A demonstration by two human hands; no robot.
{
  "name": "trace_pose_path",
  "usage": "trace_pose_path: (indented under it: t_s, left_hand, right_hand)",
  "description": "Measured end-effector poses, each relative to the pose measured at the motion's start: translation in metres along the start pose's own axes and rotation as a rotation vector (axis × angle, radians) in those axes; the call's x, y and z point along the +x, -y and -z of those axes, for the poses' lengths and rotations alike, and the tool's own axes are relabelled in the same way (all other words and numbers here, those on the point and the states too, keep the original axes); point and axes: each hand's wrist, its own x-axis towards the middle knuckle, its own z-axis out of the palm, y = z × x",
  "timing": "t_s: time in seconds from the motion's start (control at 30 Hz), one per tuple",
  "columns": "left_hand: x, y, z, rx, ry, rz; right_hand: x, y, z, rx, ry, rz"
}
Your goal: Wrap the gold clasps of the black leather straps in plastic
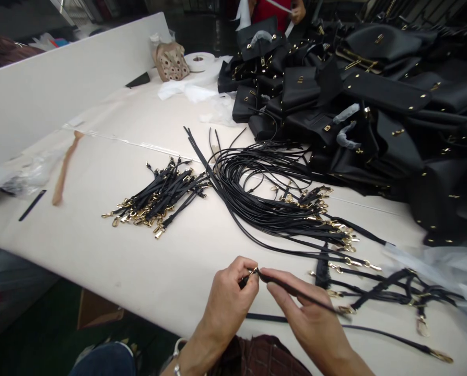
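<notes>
At the table's front edge, my left hand [231, 297] pinches a small gold-edged buckle [254, 271] with a bit of black strap at it. My right hand [315, 318] is closed around a thin black strap [296, 292], whose end meets the buckle between my fingertips. Part of the join is hidden by the fingers. A longer black strap with a gold clasp [441, 356] lies under my hands and out to the right. Beyond them rests a coiled bundle of long black straps [237, 193] with gold clips. Left of it is a pile of short black straps [163, 193].
Black handbags [304, 89] are heaped at the back right. More straps with gold hooks [398, 287] and clear plastic [448, 266] lie at right. A tape roll [198, 61] and patterned pouch [171, 61] stand at the back. Another person's hand [298, 11] shows beyond.
</notes>
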Motion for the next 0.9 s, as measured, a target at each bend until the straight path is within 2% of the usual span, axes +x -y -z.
trace_pose_path:
  t_s: [0.07, 0.17, 0.27, 0.33, 0.4, 0.47, 0.57, 0.63, 0.7, 0.8, 0.9]
  left_hand:
    - [0.001, -0.001, 0.003, -0.039, 0.054, -0.029]
    - [0.002, -0.005, 0.007, -0.199, 0.237, -0.041]
    - [0.003, -0.009, 0.008, -0.312, 0.296, -0.023]
    - [0.004, -0.008, 0.008, -0.378, 0.323, -0.011]
    - [0.007, -0.007, 0.010, -0.470, 0.403, 0.002]
    - [0.010, -0.004, 0.014, -0.550, 0.473, 0.009]
    - [0.012, -0.002, 0.018, -0.580, 0.513, -0.001]
    - [0.012, -0.001, 0.019, -0.501, 0.497, -0.001]
    - [0.011, 0.000, 0.018, -0.335, 0.398, -0.016]
    - [0.010, 0.002, 0.016, -0.082, 0.204, -0.070]
    - [0.011, 0.003, 0.013, 0.000, 0.164, -0.112]
  right_hand:
    - [0.002, -0.002, 0.005, -0.080, 0.086, 0.100]
    - [0.013, -0.005, 0.012, -0.043, 0.128, -0.029]
    - [0.024, -0.009, 0.009, 0.107, 0.094, -0.112]
    - [0.026, -0.009, 0.003, 0.242, 0.163, -0.155]
    - [0.023, -0.007, -0.002, 0.294, 0.275, -0.202]
    - [0.017, -0.006, -0.005, 0.221, 0.329, -0.177]
    - [0.012, -0.011, -0.006, 0.071, 0.257, -0.030]
    - [0.013, -0.018, -0.006, -0.014, 0.153, 0.025]
    - [0.015, -0.026, -0.005, -0.082, 0.085, 0.016]
    - [0.020, -0.029, -0.001, -0.139, 0.122, 0.005]
    - [0.028, -0.015, 0.005, -0.123, 0.160, 0.096]
